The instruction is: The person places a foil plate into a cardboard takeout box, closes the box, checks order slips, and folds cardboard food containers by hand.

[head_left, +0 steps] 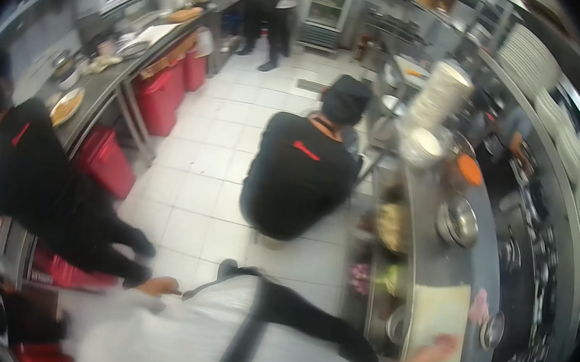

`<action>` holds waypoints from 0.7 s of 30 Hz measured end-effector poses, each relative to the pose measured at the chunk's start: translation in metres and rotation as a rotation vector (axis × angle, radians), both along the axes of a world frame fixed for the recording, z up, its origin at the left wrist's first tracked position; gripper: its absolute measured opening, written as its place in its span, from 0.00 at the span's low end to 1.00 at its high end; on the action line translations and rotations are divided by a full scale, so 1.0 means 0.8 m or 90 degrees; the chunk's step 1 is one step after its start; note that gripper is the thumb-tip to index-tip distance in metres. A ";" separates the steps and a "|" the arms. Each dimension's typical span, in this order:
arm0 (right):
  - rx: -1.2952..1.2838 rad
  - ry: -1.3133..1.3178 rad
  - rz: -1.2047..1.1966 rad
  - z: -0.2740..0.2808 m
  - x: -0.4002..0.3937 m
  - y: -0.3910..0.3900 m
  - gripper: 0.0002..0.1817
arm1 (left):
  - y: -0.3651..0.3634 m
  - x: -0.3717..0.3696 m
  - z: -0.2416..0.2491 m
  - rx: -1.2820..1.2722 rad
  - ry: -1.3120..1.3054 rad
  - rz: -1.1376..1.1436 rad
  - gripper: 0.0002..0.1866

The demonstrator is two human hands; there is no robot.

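Observation:
At the lower left, my left hand [160, 286] is out beside my white sleeve, near a worker's dark trousers. Its fingers are too small and blurred to read. On the right, my right hand [436, 350] is over a pale cutting board [439, 310] on the steel counter. Motion smears its fingers, and whether it touches the board is unclear. A pink cloth [479, 307] and a small metal bowl [492, 331] are beside the board.
A person in black [298, 175] crouches ahead; another [30, 168] stands at the left counter [93, 107]. Red bins [157, 100] are under that counter. Stacked plates [444, 95], metal bowls [459, 221] and an orange-topped container [469, 170] stand on the right. Two people stand at the back.

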State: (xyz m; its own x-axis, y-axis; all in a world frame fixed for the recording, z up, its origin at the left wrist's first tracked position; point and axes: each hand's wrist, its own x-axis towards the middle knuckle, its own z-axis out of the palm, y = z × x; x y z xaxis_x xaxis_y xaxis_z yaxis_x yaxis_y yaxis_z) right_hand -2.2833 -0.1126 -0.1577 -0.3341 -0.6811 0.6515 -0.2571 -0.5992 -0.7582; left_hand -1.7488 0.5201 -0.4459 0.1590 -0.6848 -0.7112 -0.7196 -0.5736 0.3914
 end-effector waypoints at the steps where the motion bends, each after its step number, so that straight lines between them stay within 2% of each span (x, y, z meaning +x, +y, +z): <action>1: 0.197 -0.167 0.055 -0.041 0.097 0.037 0.14 | 0.024 -0.009 0.009 0.043 0.003 0.038 0.25; 3: 0.456 0.005 0.567 -0.114 0.211 0.089 0.13 | 0.034 -0.010 0.048 0.095 -0.009 0.179 0.23; 4: 0.464 0.226 0.574 -0.162 0.266 0.108 0.12 | 0.032 -0.006 0.064 0.089 -0.023 0.241 0.23; 5: 0.418 0.372 0.660 -0.093 0.338 0.176 0.12 | 0.022 0.003 0.090 0.064 -0.032 0.300 0.23; 7: 0.430 0.537 0.866 -0.056 0.436 0.228 0.14 | 0.002 0.037 0.124 0.007 -0.040 0.388 0.22; 9: 0.380 0.543 0.940 -0.056 0.521 0.254 0.13 | -0.003 0.089 0.095 -0.043 0.018 0.425 0.22; 10: 0.353 0.542 0.978 -0.057 0.564 0.271 0.13 | -0.003 0.115 0.092 -0.096 0.024 0.394 0.22; 13: 0.236 0.627 0.985 -0.049 0.674 0.297 0.13 | -0.004 0.185 0.097 -0.208 0.058 0.333 0.21; 15: 0.249 0.670 1.011 -0.035 0.737 0.314 0.14 | 0.001 0.230 0.104 -0.232 0.098 0.352 0.21; 17: 0.285 0.705 1.046 -0.035 0.794 0.324 0.14 | 0.014 0.271 0.111 -0.251 0.132 0.403 0.21; 18: 0.203 0.732 1.068 -0.035 0.822 0.328 0.13 | 0.022 0.290 0.115 -0.261 0.143 0.432 0.21; 21: 0.192 0.737 1.148 0.009 0.901 0.360 0.11 | 0.058 0.354 0.153 -0.276 0.110 0.578 0.22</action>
State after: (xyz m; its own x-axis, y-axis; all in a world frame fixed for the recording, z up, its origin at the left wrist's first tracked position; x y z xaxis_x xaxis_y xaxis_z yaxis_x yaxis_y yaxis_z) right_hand -1.5621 0.1754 -0.1507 0.9749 0.1854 -0.1234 0.0069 -0.5790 -0.8153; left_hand -1.4657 0.5669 -0.3235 0.6657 -0.5600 -0.4933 0.0028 -0.6592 0.7520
